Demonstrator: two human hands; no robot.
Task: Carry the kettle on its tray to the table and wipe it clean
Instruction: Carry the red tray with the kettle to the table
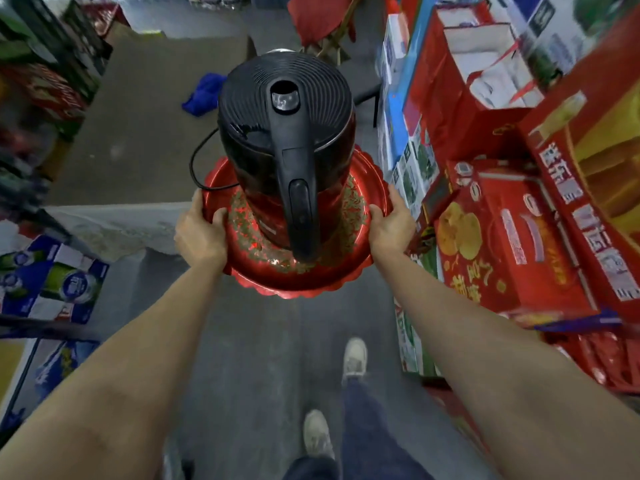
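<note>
Kettle (285, 133): black electric kettle, upright on a red tray (298, 275), handle towards the person, carried above the floor.
Left hand (199, 233): grips the tray's left rim, thumb curled over the edge.
Right hand (391, 225): grips the right rim likewise.
Cord (197, 161): loops off the tray's left side.
Tabletop (145, 140): grey, ahead, with a blue cloth (204, 95), probably a rag.
Red gift boxes (512, 237): stacked right.
</note>
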